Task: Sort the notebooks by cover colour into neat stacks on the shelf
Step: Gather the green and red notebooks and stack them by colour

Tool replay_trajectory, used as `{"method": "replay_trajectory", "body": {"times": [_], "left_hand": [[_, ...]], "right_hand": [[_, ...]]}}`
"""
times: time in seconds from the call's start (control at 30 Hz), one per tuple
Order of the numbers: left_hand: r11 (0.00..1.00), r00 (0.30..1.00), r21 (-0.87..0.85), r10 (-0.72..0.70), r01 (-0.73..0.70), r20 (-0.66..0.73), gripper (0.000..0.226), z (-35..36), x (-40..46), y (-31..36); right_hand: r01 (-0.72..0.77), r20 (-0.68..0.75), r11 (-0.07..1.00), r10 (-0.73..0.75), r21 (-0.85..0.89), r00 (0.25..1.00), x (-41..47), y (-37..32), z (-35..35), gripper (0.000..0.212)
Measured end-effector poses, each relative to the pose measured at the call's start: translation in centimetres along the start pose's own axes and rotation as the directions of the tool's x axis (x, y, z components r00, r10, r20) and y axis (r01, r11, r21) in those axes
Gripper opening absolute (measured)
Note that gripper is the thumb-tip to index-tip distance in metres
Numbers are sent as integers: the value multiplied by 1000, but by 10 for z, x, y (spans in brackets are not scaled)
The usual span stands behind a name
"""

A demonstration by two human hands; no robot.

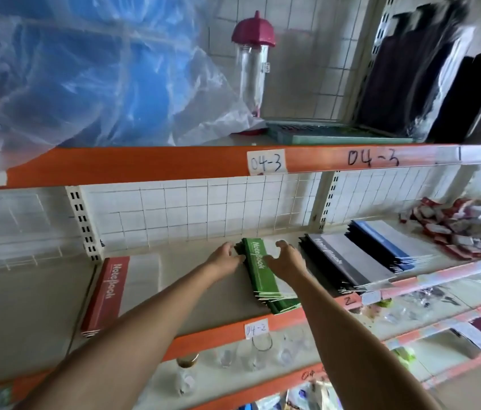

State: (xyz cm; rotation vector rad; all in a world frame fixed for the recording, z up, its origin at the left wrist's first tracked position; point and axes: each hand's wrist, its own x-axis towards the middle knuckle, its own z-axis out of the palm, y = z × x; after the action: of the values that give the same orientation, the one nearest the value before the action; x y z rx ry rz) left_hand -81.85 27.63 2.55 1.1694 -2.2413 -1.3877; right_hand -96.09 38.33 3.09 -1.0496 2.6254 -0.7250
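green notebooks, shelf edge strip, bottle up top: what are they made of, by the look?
Green notebooks: likely paper with glossy card covers; thin white page edges show at the stack's front. Shelf edge strip: orange, smooth, probably painted metal or plastic; cannot tell which. Bottle: clear plastic or glass body, matte pink plastic-looking cap.

Two bare forearms, no sleeves, slim fingers (227, 247)
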Motion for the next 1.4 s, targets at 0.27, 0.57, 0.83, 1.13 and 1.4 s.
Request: {"method": "replay_trajectory", "body": {"times": [0.27, 0.57, 0.83, 1.13, 1.4], "left_hand": [[961, 985, -219, -174, 172, 11, 66, 68, 27, 9], [929, 950, -324, -248, 177, -191, 47, 97, 26, 12], [917, 948, -370, -238, 147, -211, 44, 98, 29, 11], [883, 919, -439, -301, 169, -253, 51, 50, 9, -23], [904, 887, -369, -338, 213, -315, 65, 5, 1, -45]], "right_hand": [[25, 199, 999, -17, -39, 980, 40, 53, -10, 85], [81, 348, 997, -71, -15, 935, 50, 67, -2, 72], [164, 301, 986, -146, -33, 942, 52, 74, -1, 74], [239, 299, 971, -227, -3, 927, 33, 30, 33, 85], [266, 367, 960, -279, 86, 887, 29, -6, 58, 84]]}}
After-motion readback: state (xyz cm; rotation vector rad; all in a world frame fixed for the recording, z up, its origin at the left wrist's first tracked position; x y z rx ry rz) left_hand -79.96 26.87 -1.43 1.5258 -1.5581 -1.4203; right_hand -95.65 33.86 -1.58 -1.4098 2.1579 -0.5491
